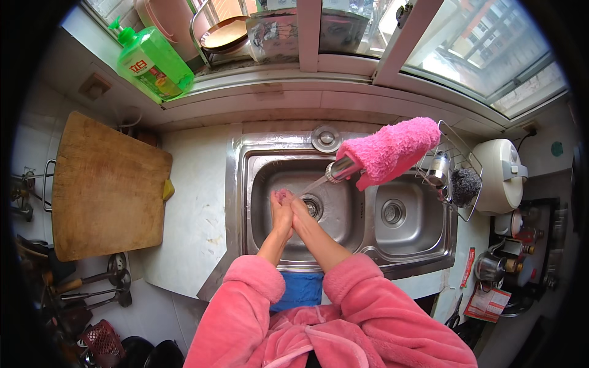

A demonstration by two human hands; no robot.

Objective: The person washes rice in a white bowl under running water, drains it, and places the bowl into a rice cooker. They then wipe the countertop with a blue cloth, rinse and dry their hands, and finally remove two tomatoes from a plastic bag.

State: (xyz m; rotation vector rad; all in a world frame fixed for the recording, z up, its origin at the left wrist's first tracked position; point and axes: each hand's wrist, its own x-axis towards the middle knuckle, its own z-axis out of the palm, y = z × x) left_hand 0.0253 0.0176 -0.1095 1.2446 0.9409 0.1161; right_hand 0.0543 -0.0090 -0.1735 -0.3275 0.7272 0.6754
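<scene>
My left hand [280, 214] and my right hand [297, 209] are pressed together, palms facing, over the larger left basin [339, 230] of a stainless steel sink. A stream of water [314, 185] runs onto the fingers from the faucet spout [341, 169]. Pinkish fingers overlap at the tips, so whether anything small lies between them is hidden. Just right of the hands is the basin's drain strainer [313, 209]. A fluffy pink cloth [391, 148] is draped over the faucet's arm. Both forearms are bare below rolled-up pink sleeves.
A wooden cutting board [110, 188] leans at the left, a yellow sponge [169, 189] by its edge. Green dish soap [154, 64] stands on the sill. Right of the smaller basin [414, 230], a wire rack [474, 202] holds a steel-wool scrubber [464, 187], near a rice cooker [499, 177].
</scene>
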